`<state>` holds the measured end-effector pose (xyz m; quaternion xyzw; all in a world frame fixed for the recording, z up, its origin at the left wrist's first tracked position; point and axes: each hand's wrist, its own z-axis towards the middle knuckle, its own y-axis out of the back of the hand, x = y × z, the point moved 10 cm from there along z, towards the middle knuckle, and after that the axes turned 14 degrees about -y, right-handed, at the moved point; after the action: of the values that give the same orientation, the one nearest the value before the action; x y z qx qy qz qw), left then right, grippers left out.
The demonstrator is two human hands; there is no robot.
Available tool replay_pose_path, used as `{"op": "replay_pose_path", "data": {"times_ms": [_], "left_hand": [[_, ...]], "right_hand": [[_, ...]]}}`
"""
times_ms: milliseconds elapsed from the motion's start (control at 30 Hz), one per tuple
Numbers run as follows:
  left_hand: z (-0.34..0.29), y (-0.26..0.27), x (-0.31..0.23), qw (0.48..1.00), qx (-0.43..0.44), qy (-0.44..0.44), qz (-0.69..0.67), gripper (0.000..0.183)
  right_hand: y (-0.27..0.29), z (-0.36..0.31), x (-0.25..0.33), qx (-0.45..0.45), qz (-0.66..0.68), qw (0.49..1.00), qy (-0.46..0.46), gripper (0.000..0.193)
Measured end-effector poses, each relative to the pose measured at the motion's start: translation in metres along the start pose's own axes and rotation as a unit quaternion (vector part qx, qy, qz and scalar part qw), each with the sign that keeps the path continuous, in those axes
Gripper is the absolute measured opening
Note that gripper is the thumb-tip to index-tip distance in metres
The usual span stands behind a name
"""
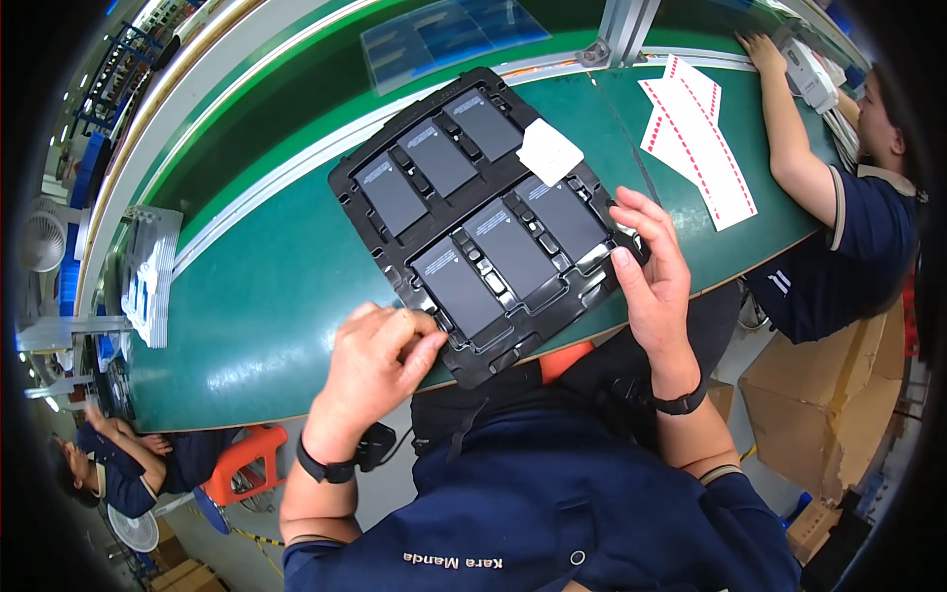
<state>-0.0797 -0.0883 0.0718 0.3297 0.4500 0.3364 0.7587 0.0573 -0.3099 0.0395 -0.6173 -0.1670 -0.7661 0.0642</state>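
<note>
A black plastic tray (404,247) lies at a slant on the green worktable, its near edge reaching past the table's front edge. Two rows of flat dark-grey battery packs (508,247) sit in its pockets. A small white sheet (549,151) rests over the tray's far right part. My left hand (375,360) is at the near left corner, fingers curled and thumb pressed toward them at the rim. Beside the right edge is my right hand (656,271), fingers stretched and apart, thumb close to the tray's near right corner.
White strips with red marks (700,138) lie on the green worktable (247,326) at the right. Another person (838,197) works there beside a white device (809,74). Clear plastic trays (150,276) stand at the left end. A cardboard box (824,395) is on the floor.
</note>
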Motion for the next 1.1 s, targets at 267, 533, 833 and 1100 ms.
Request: {"op": "replay_pose_path", "data": {"times_ms": [267,533,833,1100], "left_hand": [[0.068,0.002,-0.002,0.979,0.157,-0.096,0.082,0.042],[0.079,-0.011,0.010,0.959,0.269,-0.067,0.051,0.051],[0.081,-0.009,0.013,0.962,0.265,-0.060,0.023,0.048],[0.072,-0.004,0.019,0.966,0.245,-0.080,0.008,0.059]], "right_hand": [[0.001,0.000,0.000,-0.003,0.008,1.000,0.000,0.032],[0.003,0.000,-0.001,-0.003,0.023,1.000,-0.009,0.033],[0.001,0.000,0.001,0.001,0.027,1.000,-0.007,0.034],[0.000,0.000,0.002,0.000,0.013,1.000,-0.011,0.034]]}}
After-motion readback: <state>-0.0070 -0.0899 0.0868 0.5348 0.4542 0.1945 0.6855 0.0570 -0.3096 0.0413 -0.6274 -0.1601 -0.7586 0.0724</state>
